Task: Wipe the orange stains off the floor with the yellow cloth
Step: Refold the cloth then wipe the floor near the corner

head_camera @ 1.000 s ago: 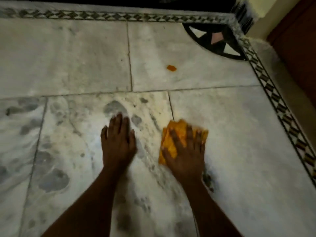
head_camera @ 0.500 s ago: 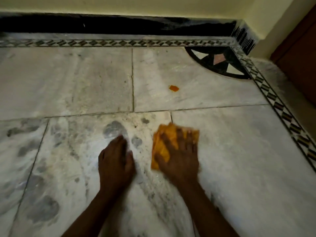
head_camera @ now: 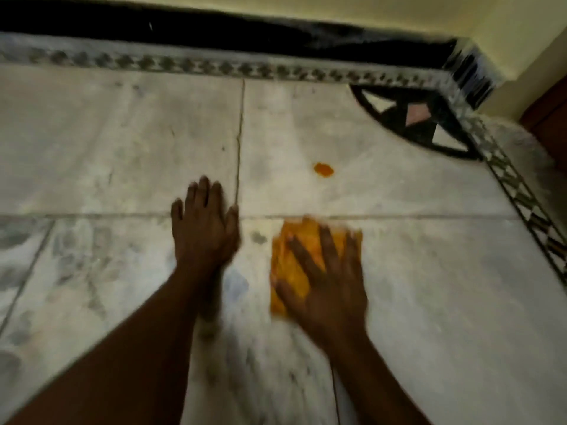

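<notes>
The yellow cloth [head_camera: 296, 250] lies bunched on the marble floor [head_camera: 429, 271], just below a tile joint. My right hand [head_camera: 325, 283] presses flat on it with spread, straight fingers and covers its lower right part. One small orange stain [head_camera: 323, 169] sits on the tile beyond the cloth, a short way past my fingertips. My left hand [head_camera: 204, 222] rests flat on the floor to the left of the cloth, fingers straight, apart from the cloth. The picture is blurred by motion.
A patterned border strip [head_camera: 214, 67] and black skirting run along the far wall. A dark inlaid corner motif [head_camera: 420, 121] sits at the far right, with a brown door [head_camera: 549, 127] beyond it. Grey smudges mark the tiles at the left.
Both hands have moved forward toward the far wall, the right one sliding the cloth closer to the orange stain. The view has tilted up and shows more of the wall.
</notes>
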The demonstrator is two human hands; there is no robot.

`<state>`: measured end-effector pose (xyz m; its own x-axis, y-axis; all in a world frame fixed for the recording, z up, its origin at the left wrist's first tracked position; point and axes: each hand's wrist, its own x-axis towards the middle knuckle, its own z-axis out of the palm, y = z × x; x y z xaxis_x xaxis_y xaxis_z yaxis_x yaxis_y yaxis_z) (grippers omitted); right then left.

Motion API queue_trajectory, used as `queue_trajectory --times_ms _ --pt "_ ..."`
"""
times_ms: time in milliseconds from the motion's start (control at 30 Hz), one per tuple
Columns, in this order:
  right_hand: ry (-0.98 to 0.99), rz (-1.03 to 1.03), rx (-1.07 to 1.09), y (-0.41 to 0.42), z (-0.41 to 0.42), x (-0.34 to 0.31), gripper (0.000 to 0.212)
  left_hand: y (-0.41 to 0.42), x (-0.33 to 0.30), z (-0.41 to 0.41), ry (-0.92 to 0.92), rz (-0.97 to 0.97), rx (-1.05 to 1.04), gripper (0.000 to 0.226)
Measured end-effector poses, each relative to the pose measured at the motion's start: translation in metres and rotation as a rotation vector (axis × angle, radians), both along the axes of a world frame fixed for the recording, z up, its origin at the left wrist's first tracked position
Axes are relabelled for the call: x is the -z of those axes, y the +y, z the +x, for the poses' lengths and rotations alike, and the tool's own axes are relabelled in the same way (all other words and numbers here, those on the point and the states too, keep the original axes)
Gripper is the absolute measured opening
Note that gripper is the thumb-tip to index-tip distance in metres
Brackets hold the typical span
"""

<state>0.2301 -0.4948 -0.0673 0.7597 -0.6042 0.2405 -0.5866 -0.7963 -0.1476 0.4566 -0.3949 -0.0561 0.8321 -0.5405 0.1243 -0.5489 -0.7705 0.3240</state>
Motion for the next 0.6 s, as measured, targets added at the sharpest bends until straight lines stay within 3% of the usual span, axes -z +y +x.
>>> queue_trajectory --times_ms 100,200,267,333,467,533,600 --pt "0.274 0.073 0.247 -0.043 -0.036 0.008 0.085 0.002 0.003 -0.006 0.018 0.023 0.004 0.07" --pt "0.252 0.15 0.677 -0.126 0.052 0.005 0.09 0.0 0.009 -0.003 0.025 0.052 0.013 0.068" --pt "0.156 0.251 0.608 -0.157 0.125 -0.009 0.091 -0.002 0.011 0.001 0.02 0.04 0.0 0.069" --pt "0.122 0.19 0.371 -0.156 0.162 -0.012 0.09 -0.002 0.014 -0.001 -0.008 0.003 -0.015 0.069" --pt "0.055 0.079 0.009 -0.108 0.096 -0.015 0.083 0.0 0.01 -0.003 0.022 0.017 -0.036 0.069" --pt "0.126 0.096 0.117 -0.122 0.058 -0.013 0.089 -0.001 0.009 -0.001 0.036 0.03 -0.035 0.069" --pt "0.218 0.246 0.44 -0.155 0.062 -0.019 0.096 -0.002 0.011 -0.001 0.044 0.046 -0.028 0.069"
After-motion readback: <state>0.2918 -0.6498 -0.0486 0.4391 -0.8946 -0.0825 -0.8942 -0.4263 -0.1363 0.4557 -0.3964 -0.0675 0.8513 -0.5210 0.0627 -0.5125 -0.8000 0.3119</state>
